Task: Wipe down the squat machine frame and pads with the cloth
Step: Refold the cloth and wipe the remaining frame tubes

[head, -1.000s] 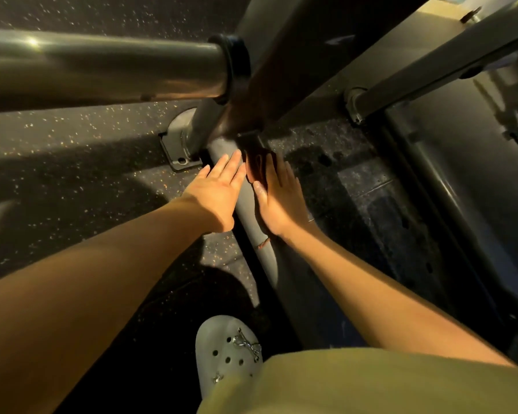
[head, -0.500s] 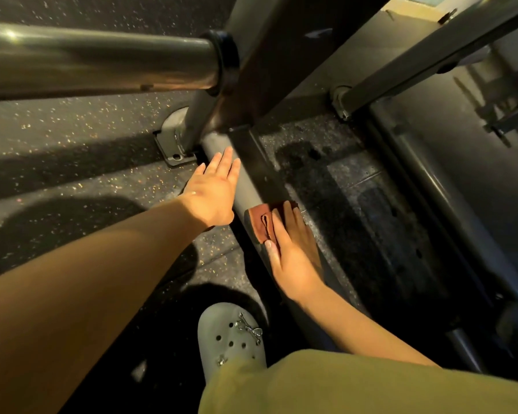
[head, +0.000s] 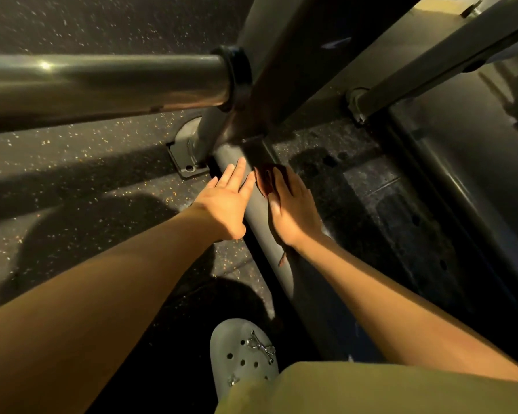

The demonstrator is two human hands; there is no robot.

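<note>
Head view showed the right hand (head: 290, 210), fingers straight, pressing the brown cloth (head: 266, 177) onto the low frame tube (head: 260, 225) near its far joint; the left hand (head: 225, 204) lay flat beside it. Wiping seemed underway, with the upper bars (head: 102, 82) and unseen pads likely left.

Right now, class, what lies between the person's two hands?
In the head view, the grey frame tube runs between the left hand and the right hand. That stretch is bare; the cloth sits under the right hand.
</note>
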